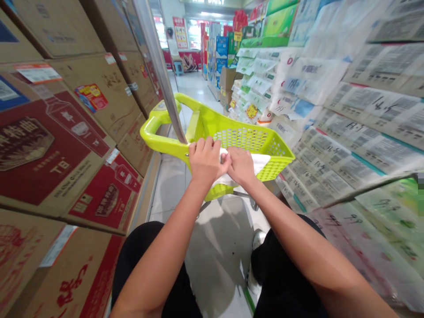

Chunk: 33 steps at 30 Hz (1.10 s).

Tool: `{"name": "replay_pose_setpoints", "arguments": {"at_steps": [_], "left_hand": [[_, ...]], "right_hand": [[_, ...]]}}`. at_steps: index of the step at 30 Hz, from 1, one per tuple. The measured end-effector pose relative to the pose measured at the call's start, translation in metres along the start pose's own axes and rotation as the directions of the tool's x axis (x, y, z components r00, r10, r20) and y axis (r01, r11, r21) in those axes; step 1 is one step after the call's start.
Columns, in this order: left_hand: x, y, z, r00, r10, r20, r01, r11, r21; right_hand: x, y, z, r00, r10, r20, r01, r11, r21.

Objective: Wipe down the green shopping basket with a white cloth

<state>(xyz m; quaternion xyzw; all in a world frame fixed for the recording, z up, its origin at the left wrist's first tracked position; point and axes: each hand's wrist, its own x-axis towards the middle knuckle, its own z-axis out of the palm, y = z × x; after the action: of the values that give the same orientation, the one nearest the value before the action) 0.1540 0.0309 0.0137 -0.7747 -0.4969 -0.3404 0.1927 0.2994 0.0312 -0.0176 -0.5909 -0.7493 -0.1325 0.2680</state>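
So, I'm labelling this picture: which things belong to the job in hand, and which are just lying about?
Job in hand:
- green basket
- white piece, cloth or paper unclear

Just about:
- cardboard boxes
- wrapped packs
- blue stool

So from my end I can read "T8" on the big red-printed carton point(49, 137), near its lower edge, and on the smaller carton point(107, 194) too, plus "DAILY" on the far overhead sign point(212, 1). Handwritten: "14.5" on a white pack point(384, 107), "9.9" on a pale pack point(353, 226).
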Motion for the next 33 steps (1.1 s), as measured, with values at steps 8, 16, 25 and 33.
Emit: {"name": "replay_pose_setpoints", "arguments": {"at_steps": [8, 16, 25, 33], "left_hand": [[0.008, -0.030, 0.005, 0.999, -0.022, 0.030, 0.022, 1.000, -0.004], [0.008, -0.018, -0.006, 0.994, 0.031, 0.108, -0.029, 0.999, -0.016], [0.003, -0.017, -0.010, 0.992, 0.049, 0.112, -0.050, 0.999, 0.007], [0.010, -0.036, -0.004, 0.996, -0.006, 0.093, 0.008, 1.000, -0.012]], "right_hand": [[-0.013, 0.066, -0.003, 0.992, 0.096, 0.077, -0.083, 0.984, -0.158], [-0.020, 0.067, -0.004, 0.984, 0.175, 0.037, -0.167, 0.973, -0.162], [-0.003, -0.008, 0.000, 0.999, -0.028, 0.020, 0.029, 0.999, -0.026], [-0.021, 0.086, -0.015, 0.976, 0.160, 0.148, -0.131, 0.973, -0.190]]}}
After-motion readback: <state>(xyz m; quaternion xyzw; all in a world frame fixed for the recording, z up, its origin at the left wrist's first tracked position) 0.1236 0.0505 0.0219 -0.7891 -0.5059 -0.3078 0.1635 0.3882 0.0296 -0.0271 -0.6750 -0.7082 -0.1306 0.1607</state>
